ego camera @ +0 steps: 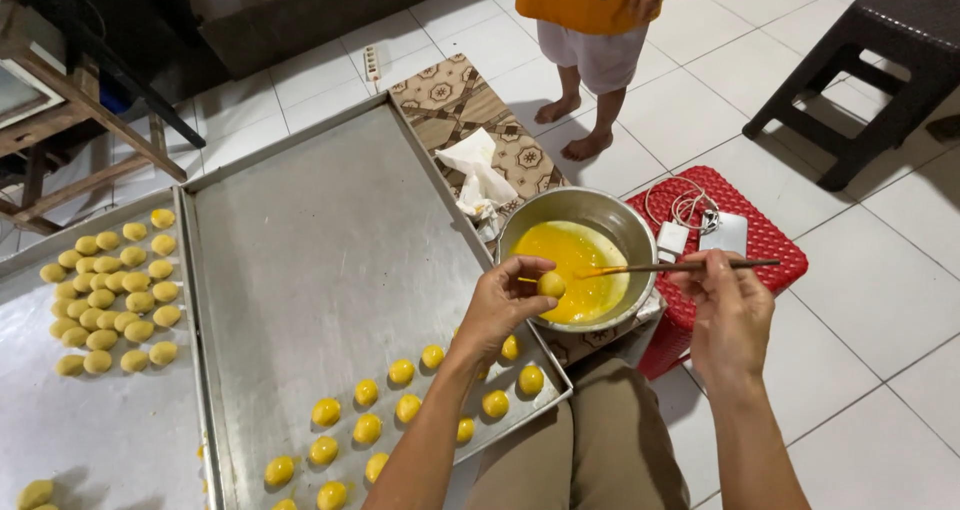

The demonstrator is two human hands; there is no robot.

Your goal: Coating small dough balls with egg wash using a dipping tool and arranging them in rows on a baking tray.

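left hand [500,305] pinching small dough ball [551,285] in fingers, holding it over metal bowl [612,220] of yellow egg wash. right hand [728,310] gripping thin brush [680,266], tip dipping in wash. dough looking soft, light, easily dented; holding gently by sides. glazed balls sitting on tray [330,250].

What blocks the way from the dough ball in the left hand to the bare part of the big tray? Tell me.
Nothing visible does. The left hand holds the dough ball over the bowl rim, right beside the tray. Glazed balls fill only its near edge; the metal beyond lies bare.
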